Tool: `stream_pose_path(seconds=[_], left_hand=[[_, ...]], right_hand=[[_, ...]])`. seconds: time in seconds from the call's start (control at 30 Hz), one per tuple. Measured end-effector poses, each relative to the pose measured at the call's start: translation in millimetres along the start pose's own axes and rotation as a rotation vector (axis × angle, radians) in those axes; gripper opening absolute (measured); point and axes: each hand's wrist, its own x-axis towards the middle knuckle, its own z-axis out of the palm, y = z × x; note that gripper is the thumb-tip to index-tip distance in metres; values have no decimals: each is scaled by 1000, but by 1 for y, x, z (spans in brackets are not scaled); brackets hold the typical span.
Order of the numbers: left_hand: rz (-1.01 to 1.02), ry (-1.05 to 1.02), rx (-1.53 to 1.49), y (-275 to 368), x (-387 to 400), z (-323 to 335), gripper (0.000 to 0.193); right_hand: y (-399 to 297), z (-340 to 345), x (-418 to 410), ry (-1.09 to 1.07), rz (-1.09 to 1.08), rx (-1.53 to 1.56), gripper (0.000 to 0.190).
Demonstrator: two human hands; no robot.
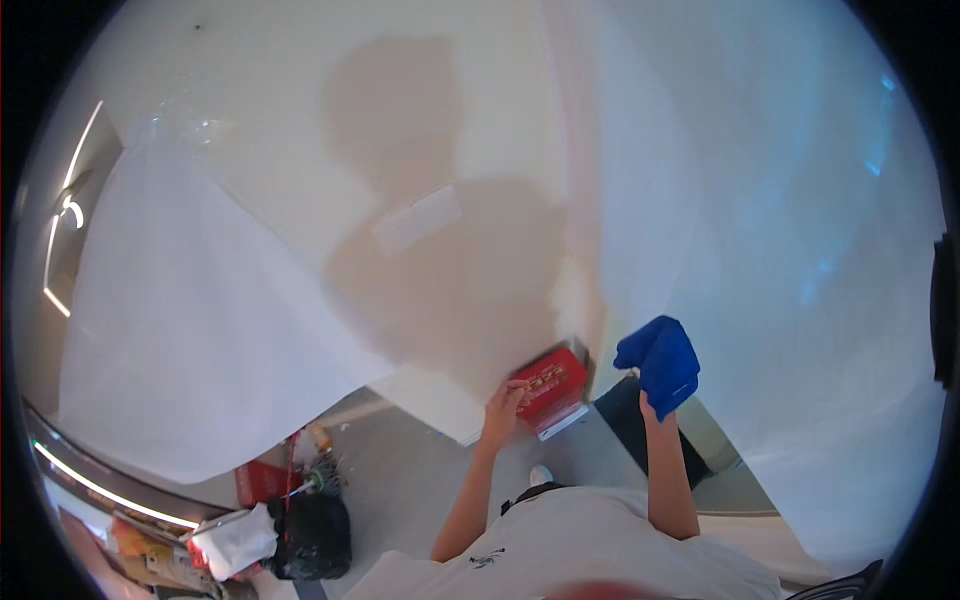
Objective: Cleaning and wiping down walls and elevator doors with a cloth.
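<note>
My left hand (504, 411) is at the near left side of a red box (553, 381) with yellow writing on top. Its fingertips overlap the box's left edge, and whether they grip it is unclear. The box stands low by the wall, above a whitish flat item (562, 424). To the right, a blue cloth (670, 367) hangs bunched over my right hand (646, 401), which holds it. The cloth hides most of that hand's fingers.
White sheeting (202, 322) hangs at left, and more sheeting (750, 247) spans the right. A pale wall (510, 90) bears a white switch plate (418, 219) and my shadow. A black bag (315, 532) and a red container (262, 482) stand lower left; a dark panel (637, 427) leans near my right forearm.
</note>
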Motion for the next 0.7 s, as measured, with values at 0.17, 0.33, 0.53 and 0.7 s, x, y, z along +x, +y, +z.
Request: stream_pose_path(seconds=[0.17, 0.33, 0.53, 0.7], left_hand=[[158, 93, 69, 29, 78, -25, 25], [155, 177, 39, 45, 100, -32, 26], [118, 371, 14, 33, 110, -13, 27], [97, 589, -18, 30, 111, 0, 24]], right_hand=[[-5, 77, 115, 449, -297, -362, 12], [28, 156, 228, 383, -622, -279, 15], [131, 253, 355, 128, -854, -582, 24], [212, 256, 317, -50, -894, -688, 41]])
